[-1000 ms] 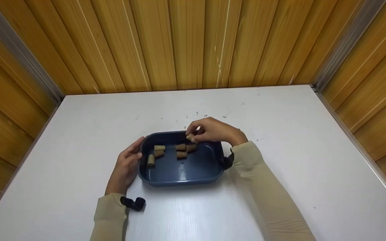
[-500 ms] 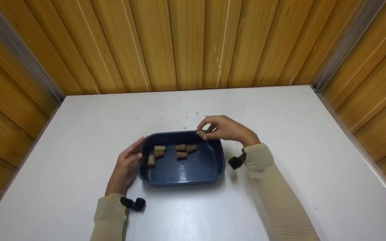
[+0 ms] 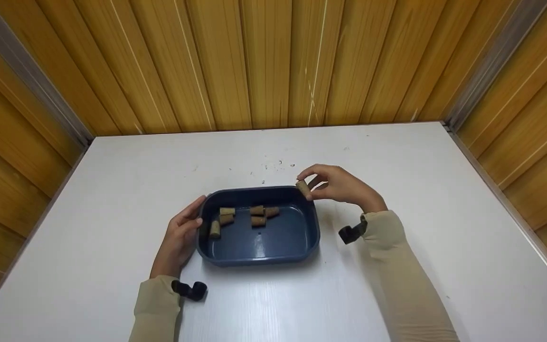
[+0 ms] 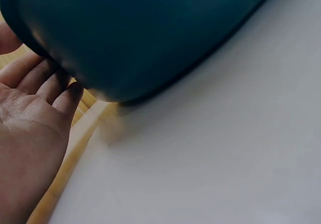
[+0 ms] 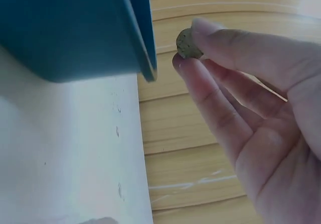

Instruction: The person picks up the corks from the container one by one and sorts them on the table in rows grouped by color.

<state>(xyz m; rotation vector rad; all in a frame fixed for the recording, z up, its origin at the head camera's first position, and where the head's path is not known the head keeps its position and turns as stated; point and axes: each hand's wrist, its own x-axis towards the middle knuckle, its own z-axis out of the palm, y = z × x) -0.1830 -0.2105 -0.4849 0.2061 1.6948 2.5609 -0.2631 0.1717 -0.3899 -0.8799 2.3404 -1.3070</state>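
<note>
A dark blue rectangular tub [image 3: 254,260] stands on the white table. In the head view my left hand [image 3: 182,232] holds its left end, thumb on the rim and fingers along the outer wall. The left wrist view shows these fingers against the outside of the tub [image 4: 140,38]. My right hand [image 3: 340,185] pinches a cork [image 3: 304,189] between thumb and fingertips, over the tub's far right corner. The right wrist view shows the round end of that cork [image 5: 188,44], apart from the rim. Several tapered brown corks [image 3: 258,221] lie inside the tub, in its left and middle parts.
Small dark crumbs [image 3: 280,162] are scattered on the white table [image 3: 136,190] beyond the tub. A wood-patterned panel wall [image 3: 264,66] rises behind the table, with similar panels at both sides. Small black cameras [image 3: 352,232] are strapped at both wrists.
My right hand has moved rightward with its cork, from over the tub's far middle to its far right corner. The left hand, tub and other corks have stayed put.
</note>
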